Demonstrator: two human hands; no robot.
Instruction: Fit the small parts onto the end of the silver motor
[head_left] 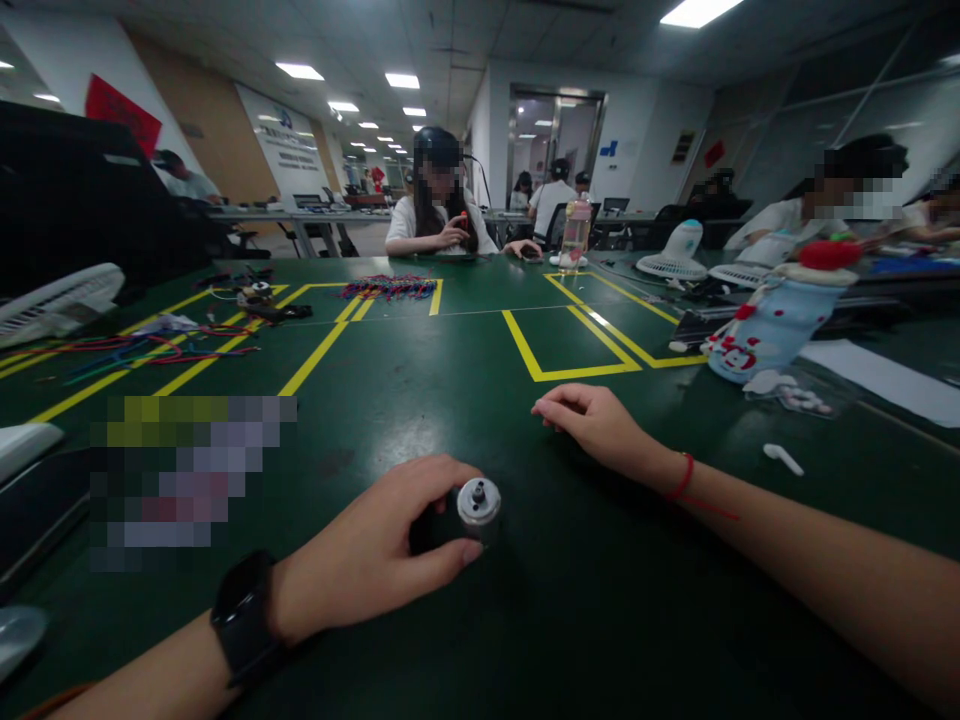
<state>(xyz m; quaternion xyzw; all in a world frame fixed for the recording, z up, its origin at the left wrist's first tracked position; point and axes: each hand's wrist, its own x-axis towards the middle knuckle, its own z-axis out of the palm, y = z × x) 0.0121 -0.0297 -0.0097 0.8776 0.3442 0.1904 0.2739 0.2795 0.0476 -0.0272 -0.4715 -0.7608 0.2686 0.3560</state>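
My left hand [375,545], with a black watch on its wrist, grips a small black cylinder with a silver metal end cap, a small motor [478,503], on the dark green table [480,380]. The cap faces up and toward me. My right hand [592,420] lies on the table a little further off and to the right, fingers curled loosely inward, with nothing visible in it. A red string circles its wrist.
Yellow tape lines [570,345] mark boxes on the table. Coloured wires [150,350] lie at the left, another bundle [390,287] further back. A blue bottle [772,320] lies at the right, near a white earbud [784,458]. A person [439,215] sits opposite; others work at the right.
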